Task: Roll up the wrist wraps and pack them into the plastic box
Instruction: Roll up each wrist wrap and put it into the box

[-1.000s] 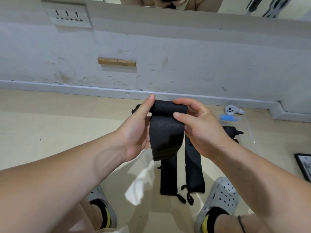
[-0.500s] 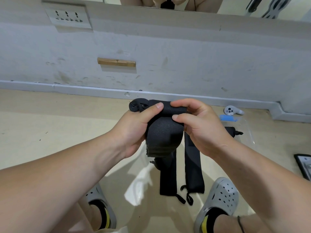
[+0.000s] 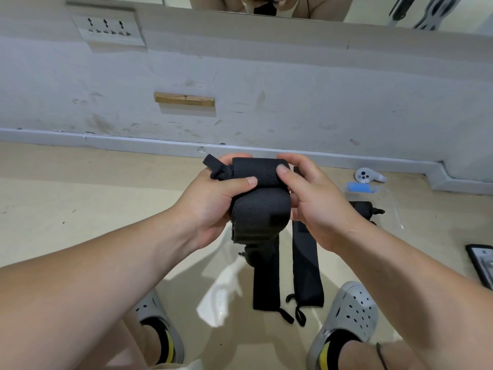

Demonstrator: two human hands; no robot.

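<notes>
The left hand [image 3: 213, 206] and right hand [image 3: 317, 204] pinch a half-rolled black wrist wrap [image 3: 261, 206] held above the floor [image 3: 80, 209], thumbs pressed on the roll. Even edges and steady tension should make a roll tight enough for the clear plastic box [image 3: 386, 196] nearby.

Blocking the far ends of the left floor wrap [image 3: 266, 284] and right floor wrap [image 3: 306, 268] with the held wrist wrap [image 3: 260, 209] and both hands. Tucking most fingers of the left hand [image 3: 210, 201] behind the roll, out of sight. Half-hiding a rolled wrap [image 3: 364, 208] behind the right hand [image 3: 317, 206]. Barely showing the walls of the clear plastic box [image 3: 386, 193]. Running off the right edge: a dark flat object [image 3: 480, 263], too cropped to name.
</notes>
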